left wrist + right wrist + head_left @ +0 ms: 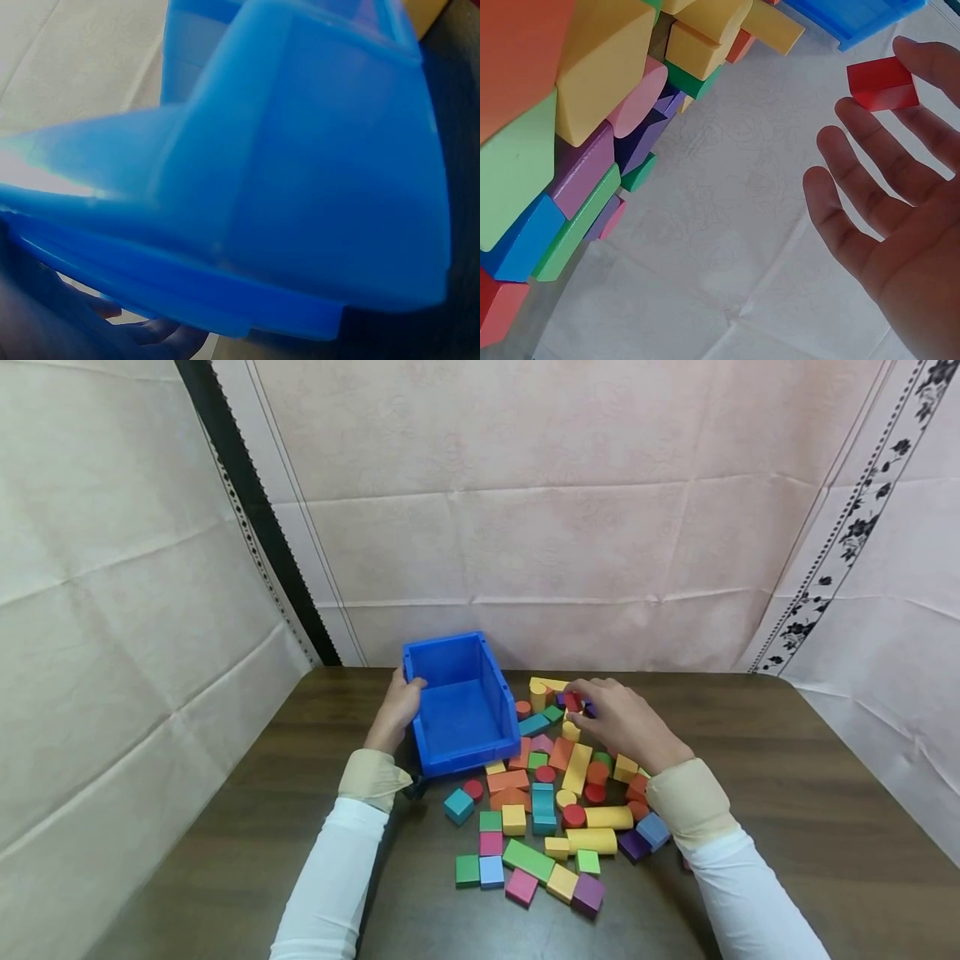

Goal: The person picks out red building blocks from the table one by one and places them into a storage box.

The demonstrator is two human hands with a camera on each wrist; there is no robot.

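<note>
A blue plastic bin (459,710), tilted with its hollow toward me, is gripped at its left wall by my left hand (397,710). The left wrist view shows the bin's outer side (337,165) filling the frame, with the left fingers (161,334) under its edge. My right hand (626,718) pinches a small red block (883,84) between thumb and fingertips, over the far part of the block pile. The other right fingers (831,196) spread loosely away from it. Inside, the bin shows only its bare blue floor.
Many coloured wooden blocks lie spread to the right of and in front of the bin, among them a yellow cylinder (592,841), a green bar (528,860) and a purple cube (587,893). A cloth wall (562,552) stands behind the brown table (225,827).
</note>
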